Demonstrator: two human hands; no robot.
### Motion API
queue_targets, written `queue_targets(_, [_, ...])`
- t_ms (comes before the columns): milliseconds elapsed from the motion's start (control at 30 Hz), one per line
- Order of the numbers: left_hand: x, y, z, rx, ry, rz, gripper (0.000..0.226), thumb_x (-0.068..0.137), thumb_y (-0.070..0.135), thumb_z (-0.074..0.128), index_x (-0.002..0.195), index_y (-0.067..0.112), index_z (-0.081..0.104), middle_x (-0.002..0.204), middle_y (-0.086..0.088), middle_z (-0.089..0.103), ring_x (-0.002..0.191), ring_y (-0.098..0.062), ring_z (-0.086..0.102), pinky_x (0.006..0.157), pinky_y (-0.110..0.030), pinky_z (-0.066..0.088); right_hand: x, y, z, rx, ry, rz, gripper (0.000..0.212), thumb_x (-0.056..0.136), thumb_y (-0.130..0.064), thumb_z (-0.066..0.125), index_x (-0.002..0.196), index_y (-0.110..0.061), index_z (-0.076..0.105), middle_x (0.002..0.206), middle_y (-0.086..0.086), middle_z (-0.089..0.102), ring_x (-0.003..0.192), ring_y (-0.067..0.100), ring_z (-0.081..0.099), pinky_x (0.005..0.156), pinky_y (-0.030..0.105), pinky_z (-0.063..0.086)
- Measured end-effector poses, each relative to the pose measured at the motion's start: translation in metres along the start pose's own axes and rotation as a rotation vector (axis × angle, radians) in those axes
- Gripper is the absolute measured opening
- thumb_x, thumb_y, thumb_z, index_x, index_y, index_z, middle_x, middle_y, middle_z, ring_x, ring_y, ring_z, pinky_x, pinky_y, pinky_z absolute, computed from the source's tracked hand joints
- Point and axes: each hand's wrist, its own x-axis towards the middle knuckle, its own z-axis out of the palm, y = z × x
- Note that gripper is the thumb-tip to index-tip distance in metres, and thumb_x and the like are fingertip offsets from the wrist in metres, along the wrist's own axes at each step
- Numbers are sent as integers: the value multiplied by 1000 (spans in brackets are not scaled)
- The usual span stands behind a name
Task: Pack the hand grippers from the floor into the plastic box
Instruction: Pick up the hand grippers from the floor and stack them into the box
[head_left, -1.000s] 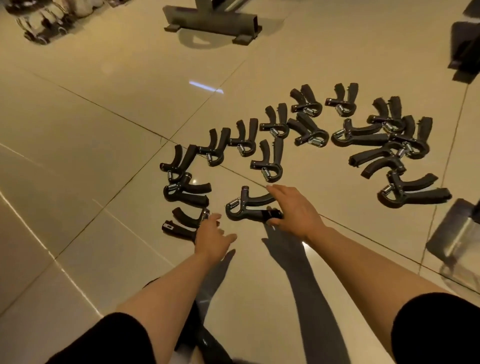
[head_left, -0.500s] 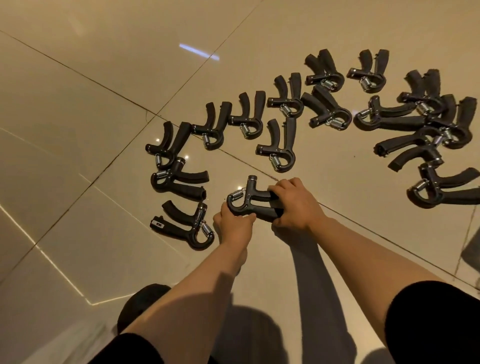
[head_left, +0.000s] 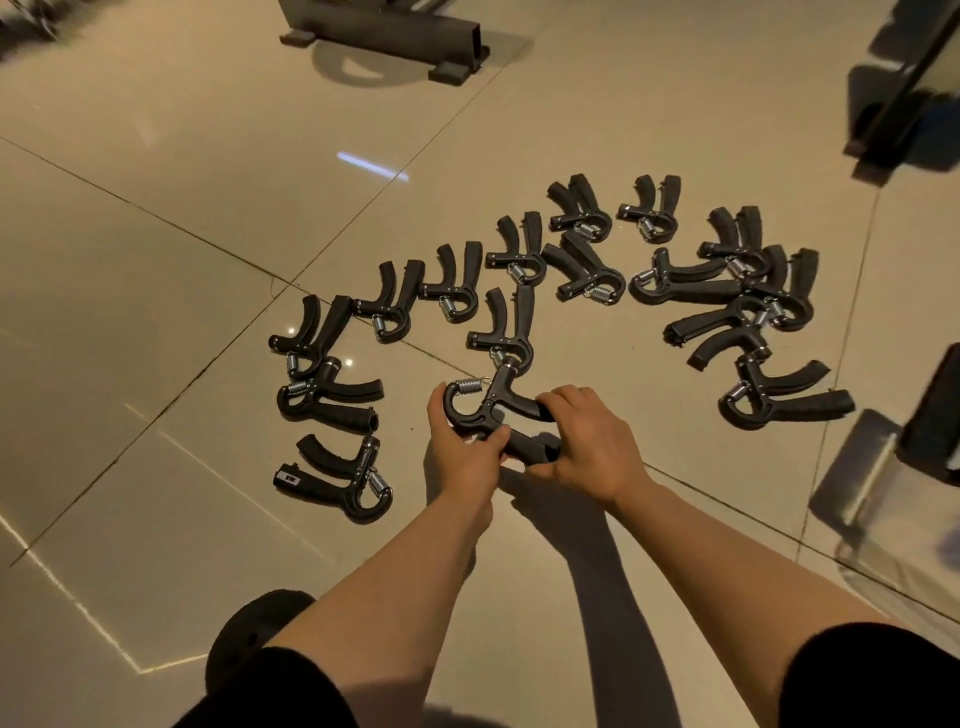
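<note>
While bare tile floor (head_left: 156, 270) lies open at left, I see both hands gripping one hand gripper (head_left: 491, 410): left hand (head_left: 465, 457) curled round its head, right hand (head_left: 592, 447) on its handles; what may be the plastic box (head_left: 878, 493) blurs at right.

A glossy beige tiled floor (head_left: 171, 218) carries black hand grippers (head_left: 587, 270) scattered in a loose arc — some overlapping at the right — with a dark metal stand base (head_left: 384, 26) lying far behind them.
</note>
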Motion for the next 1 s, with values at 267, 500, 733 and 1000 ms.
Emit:
queue_targets(267, [-67,42,42,120,-237,205,82,78,-16,63,131,43,43,126,-11,55,106,-26,62,84,-44,58,-72,21,-89,92,96,31,65,91,-53,50,146,-32,22,128,-1,54,111,19,51,89,34,48])
queue_targets(500, [-153,74,99,302,-589,354,79,80,-16,60,133,39,43,116,-11,57,104,-23,60,68,-24,58,-167,44,-173,-45,215,154,104,89,-21,62,140,-48,-24,118,5,65,95,24,65,80,38,55])
queue_targets(733, [-240,81,185,422,-925,440,76,85,-13,58,140,34,36,112,5,56,92,-6,60,62,-19,55,-264,99,-232,-114,322,414,93,88,-30,62,150,-30,-8,111,9,67,92,29,63,76,39,54])
queue_targets(1000, [-298,42,284,527,-974,508,81,78,-12,62,141,31,36,121,-10,55,104,-21,58,87,-36,55,-326,166,-252,-85,380,697,90,86,-22,62,150,-32,-1,107,11,65,87,29,62,72,39,53])
